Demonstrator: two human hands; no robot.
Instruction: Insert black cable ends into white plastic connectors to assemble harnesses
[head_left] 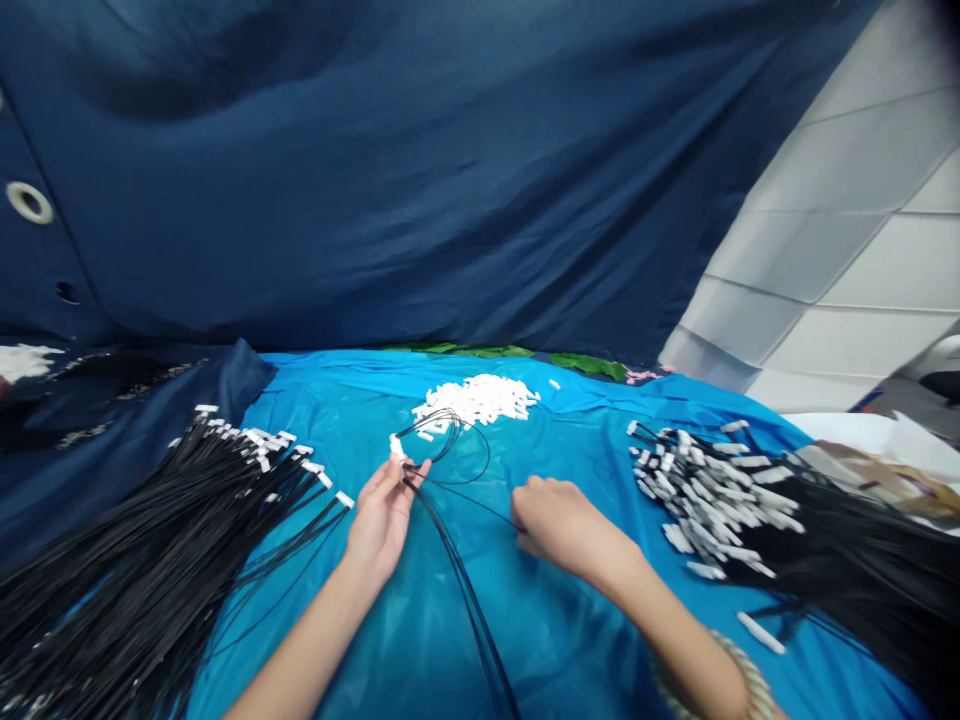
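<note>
Between the thumb and fingers of my left hand [384,512] is a white connector [397,446], with thin black wires [457,560] running from it. Some of these wires loop up above the hand, and others trail down toward the front of the table. My right hand [553,522] is closed around a single black wire [480,501] that stretches across from the connector. Its fingertips are turned away from view. Behind both hands lies a loose pile of small white connectors [484,398].
A large bundle of black wires with white ends [142,540] spreads at the left. Another bundle with white connectors [705,490] lies at the right. Blue sheeting [577,620] covers the table, and a dark blue curtain [420,180] hangs behind it.
</note>
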